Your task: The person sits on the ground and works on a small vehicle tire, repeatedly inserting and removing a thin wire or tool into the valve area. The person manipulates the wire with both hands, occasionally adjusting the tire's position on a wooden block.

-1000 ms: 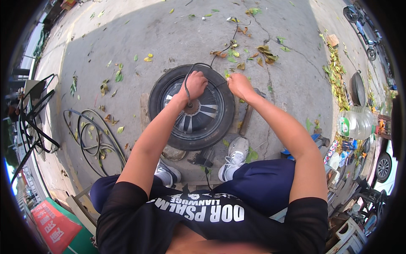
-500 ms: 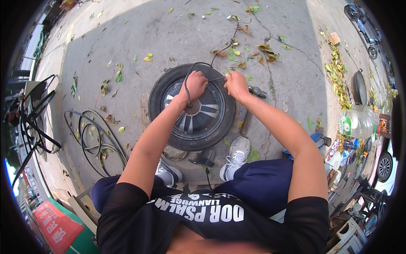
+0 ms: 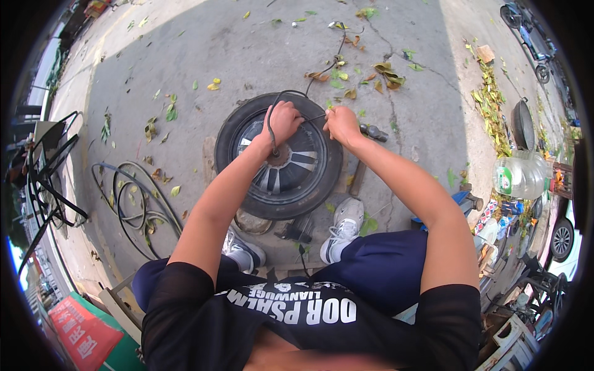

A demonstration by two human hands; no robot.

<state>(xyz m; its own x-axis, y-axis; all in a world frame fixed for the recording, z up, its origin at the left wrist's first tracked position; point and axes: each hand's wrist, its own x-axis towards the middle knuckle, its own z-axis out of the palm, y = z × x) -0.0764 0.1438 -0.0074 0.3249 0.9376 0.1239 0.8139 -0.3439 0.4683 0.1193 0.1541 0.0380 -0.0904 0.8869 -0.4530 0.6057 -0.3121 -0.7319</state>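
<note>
Coiled hose [image 3: 148, 215] lies well left of my fingers. My left hand [image 3: 284, 120] is over the wheel [image 3: 288, 176], which lies flat beneath my fingers; these curl, but I cannot tell whether they clamp anything. A black cable [image 3: 270, 127] loops past that hand; careless pulling there could, I judge, snag or strain it. A thin dark length [image 3: 315, 117] bridges both hands. My right hand [image 3: 341, 125] has its fingers together on its end; uneven tension could make it slip. A hammer-like tool [image 3: 374, 132] sits just right.

Wide fisheye view from the wearer's head, facing down past the shirt [image 3: 291, 318]; hands [image 3: 286, 123] fairly near
</note>
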